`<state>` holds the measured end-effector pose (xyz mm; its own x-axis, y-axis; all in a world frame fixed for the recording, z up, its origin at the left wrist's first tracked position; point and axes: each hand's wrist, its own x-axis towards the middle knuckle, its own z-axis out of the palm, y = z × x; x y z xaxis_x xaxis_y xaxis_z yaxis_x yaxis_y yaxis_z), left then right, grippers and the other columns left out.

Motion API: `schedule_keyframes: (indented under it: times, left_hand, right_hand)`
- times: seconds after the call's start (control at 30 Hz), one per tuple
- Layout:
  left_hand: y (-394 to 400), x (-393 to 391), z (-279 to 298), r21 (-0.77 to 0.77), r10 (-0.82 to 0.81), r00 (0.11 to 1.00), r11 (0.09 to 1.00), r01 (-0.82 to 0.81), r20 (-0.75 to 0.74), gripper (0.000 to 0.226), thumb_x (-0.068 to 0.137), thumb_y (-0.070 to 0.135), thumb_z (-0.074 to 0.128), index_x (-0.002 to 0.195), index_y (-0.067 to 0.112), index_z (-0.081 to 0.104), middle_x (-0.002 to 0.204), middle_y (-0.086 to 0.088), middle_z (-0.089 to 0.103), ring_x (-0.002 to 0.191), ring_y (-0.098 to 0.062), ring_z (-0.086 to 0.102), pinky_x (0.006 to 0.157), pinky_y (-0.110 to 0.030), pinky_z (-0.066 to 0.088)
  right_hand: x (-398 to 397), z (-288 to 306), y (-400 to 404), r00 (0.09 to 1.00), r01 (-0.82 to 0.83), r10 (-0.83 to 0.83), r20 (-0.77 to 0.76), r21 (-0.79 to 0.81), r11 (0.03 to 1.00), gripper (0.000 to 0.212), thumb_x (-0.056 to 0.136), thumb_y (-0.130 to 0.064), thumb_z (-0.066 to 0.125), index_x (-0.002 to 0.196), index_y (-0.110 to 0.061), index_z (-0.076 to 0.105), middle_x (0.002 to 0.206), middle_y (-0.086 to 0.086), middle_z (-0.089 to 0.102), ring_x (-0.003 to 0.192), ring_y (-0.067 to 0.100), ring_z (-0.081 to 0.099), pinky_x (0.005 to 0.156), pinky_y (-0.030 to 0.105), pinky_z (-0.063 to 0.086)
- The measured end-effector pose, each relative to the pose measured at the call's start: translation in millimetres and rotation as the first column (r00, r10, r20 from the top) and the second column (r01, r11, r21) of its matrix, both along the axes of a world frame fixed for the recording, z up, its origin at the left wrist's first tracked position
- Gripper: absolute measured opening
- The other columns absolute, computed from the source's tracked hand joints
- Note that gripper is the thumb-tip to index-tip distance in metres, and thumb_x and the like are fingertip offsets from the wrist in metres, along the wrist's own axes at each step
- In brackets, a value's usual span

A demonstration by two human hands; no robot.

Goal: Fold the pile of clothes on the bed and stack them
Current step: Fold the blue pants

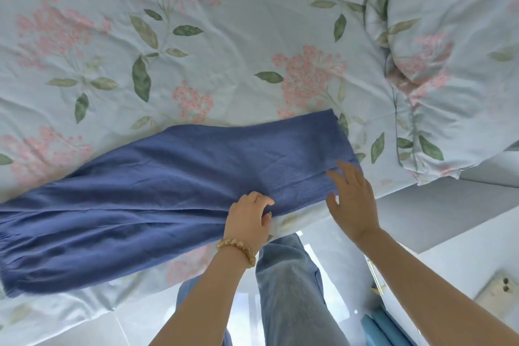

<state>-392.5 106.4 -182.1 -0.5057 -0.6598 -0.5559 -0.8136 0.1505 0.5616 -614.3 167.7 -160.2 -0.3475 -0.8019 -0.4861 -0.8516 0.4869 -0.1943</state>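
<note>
Nearest, jeans-clad legs [292, 289] were seen over a glossy floor [323, 247], with a beaded bracelet [238, 250] worn on the left wrist. At the bed's near edge the blue trousers [157, 177] were gripped by the left hand [248, 216], fingers curled into the cloth's lower hem, while the right hand [351, 194] was laid flat on them, fingers spread and straight, nothing held. The trousers were spread lengthwise across the floral bedsheet [224, 50], and a matching pillow [449, 64] was seen farther right.
</note>
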Motion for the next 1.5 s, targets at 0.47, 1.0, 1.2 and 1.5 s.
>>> schedule_keyframes:
  times: [0.47, 1.0, 1.2, 1.5]
  left_hand:
    - [16.6, 310.5, 27.8, -0.14, 0.759, 0.646, 0.651, -0.746, 0.084, 0.027, 0.091, 0.01, 0.061, 0.118, 0.013, 0.063, 0.117, -0.006, 0.06, 0.1, -0.022, 0.059, 0.087, -0.034, 0.047]
    - [-30.3, 451.2, -8.6, 0.327, 0.975, 0.198, 0.219, -0.919, -0.096, 0.037, 0.093, 0.014, 0.06, 0.129, 0.015, 0.049, 0.107, 0.006, 0.06, 0.091, -0.005, 0.057, 0.072, -0.005, 0.045]
    - [-42.8, 462.4, -10.6, 0.61, 0.995, 0.007, 0.068, -0.789, -0.102, 0.017, 0.098, 0.038, 0.053, 0.09, 0.026, 0.062, 0.091, 0.008, 0.064, 0.083, -0.003, 0.059, 0.077, -0.021, 0.047]
    - [-23.5, 471.6, 1.9, 0.43, 0.987, -0.037, 0.036, -0.902, -0.159, 0.021, 0.089, 0.026, 0.068, 0.074, 0.017, 0.058, 0.065, 0.007, 0.057, 0.065, -0.009, 0.052, 0.061, -0.025, 0.046]
  right_hand:
    - [285.2, -10.0, -83.7, 0.732, -0.655, 0.652, 0.197, -0.061, 0.753, 0.05, 0.095, -0.02, 0.05, 0.144, -0.016, 0.04, 0.161, 0.008, 0.018, 0.147, 0.023, 0.019, 0.114, 0.033, 0.022]
    - [515.9, -44.9, -178.2, 0.614, -0.784, 0.789, -0.038, -0.145, 0.603, 0.027, 0.102, -0.025, 0.044, 0.125, -0.011, 0.048, 0.115, 0.006, 0.056, 0.103, 0.026, 0.053, 0.079, 0.035, 0.041]
    - [515.2, -27.6, -165.2, 0.616, -0.724, 0.784, 0.078, -0.335, 0.603, 0.017, 0.1, -0.018, 0.052, 0.085, -0.01, 0.056, 0.08, 0.003, 0.056, 0.071, 0.025, 0.051, 0.066, 0.033, 0.036]
    - [511.9, -5.4, -63.2, 0.477, -0.764, 0.863, 0.169, -0.406, 0.502, 0.01, 0.08, -0.009, 0.071, 0.08, -0.015, 0.063, 0.074, -0.001, 0.056, 0.065, 0.022, 0.051, 0.061, 0.033, 0.042]
